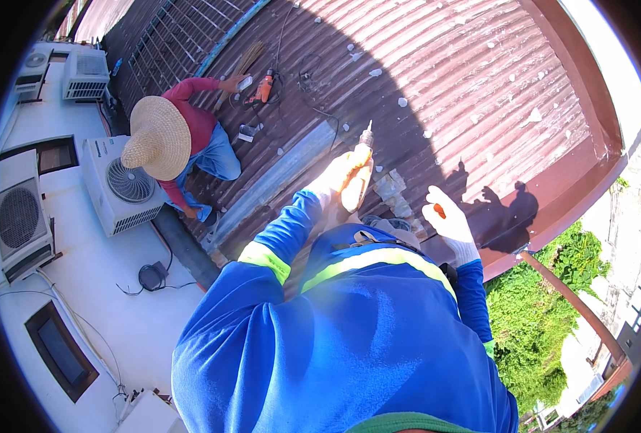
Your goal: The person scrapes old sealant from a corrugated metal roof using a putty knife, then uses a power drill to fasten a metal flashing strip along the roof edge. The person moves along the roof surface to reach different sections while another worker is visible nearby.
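A power drill (pixel 358 186) with a silver chuck and a thin bit is in my gloved left hand (pixel 338 172). The fingers wrap round its body, and the bit points away from me over the roof. To the right, my right hand (pixel 450 220) in a white glove is raised, with its fingers curled. A small orange-red patch shows between those fingers; I cannot tell whether it is a held thing or part of the glove. Pale flat scraps (pixel 391 189) lie on the roof between my hands.
Left, a person in a straw hat (pixel 158 137) crouches near an orange power tool (pixel 263 86) with a cord. Air-conditioner units (pixel 129 180) line the white wall. The corrugated roof (pixel 465 94) carries scattered white bits and ends at a raised brown edge (pixel 605 130), with greenery below.
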A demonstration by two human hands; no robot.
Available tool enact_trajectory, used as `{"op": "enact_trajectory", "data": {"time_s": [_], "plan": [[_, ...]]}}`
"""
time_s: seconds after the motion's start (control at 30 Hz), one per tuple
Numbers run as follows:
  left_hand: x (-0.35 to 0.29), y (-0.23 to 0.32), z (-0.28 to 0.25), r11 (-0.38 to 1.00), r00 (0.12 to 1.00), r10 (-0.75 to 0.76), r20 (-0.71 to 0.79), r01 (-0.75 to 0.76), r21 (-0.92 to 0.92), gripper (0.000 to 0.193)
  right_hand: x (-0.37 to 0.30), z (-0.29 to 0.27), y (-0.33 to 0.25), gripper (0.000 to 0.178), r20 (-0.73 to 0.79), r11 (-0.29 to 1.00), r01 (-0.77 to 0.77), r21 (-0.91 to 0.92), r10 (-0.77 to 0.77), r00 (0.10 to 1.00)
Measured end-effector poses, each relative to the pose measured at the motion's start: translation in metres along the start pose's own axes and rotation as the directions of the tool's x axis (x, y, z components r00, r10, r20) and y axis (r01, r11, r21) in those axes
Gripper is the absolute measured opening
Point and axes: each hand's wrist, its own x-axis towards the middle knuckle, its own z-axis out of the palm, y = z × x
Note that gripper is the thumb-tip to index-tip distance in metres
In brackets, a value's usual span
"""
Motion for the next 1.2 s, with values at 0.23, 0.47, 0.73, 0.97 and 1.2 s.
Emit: {"op": "enact_trajectory", "data": {"time_s": [0.23,0.47,0.73,0.97,1.2], "plan": [[0.003,0.021,0.111,0.84,0.975,-0.031,0.221,0.145,-0.523,0.057,-0.005,0.041,-0.065,0.097,0.111,0.997,0.062,0.052,-0.067,0.992],[-0.008,0.01,0.165,0.747,0.911,-0.044,0.41,0.303,-0.591,0.052,-0.058,0.037,-0.071,0.095,-0.152,0.977,-0.198,0.079,0.209,0.966],[-0.013,-0.016,0.16,0.658,0.805,0.109,0.583,0.38,-0.649,0.046,-0.087,0.054,-0.058,0.052,-0.327,0.928,-0.253,0.274,0.338,0.883],[-0.015,-0.015,0.13,0.933,0.765,-0.08,0.639,0.283,-0.223,0.061,-0.105,0.035,-0.056,0.039,-0.256,0.662,-0.097,0.743,0.415,0.873],[-0.014,-0.008,0.061,0.664,0.872,-0.056,0.486,-0.331,0.67,0.088,-0.14,-0.011,-0.106,0.047,-0.403,0.457,0.221,0.861,0.348,0.847]]}}
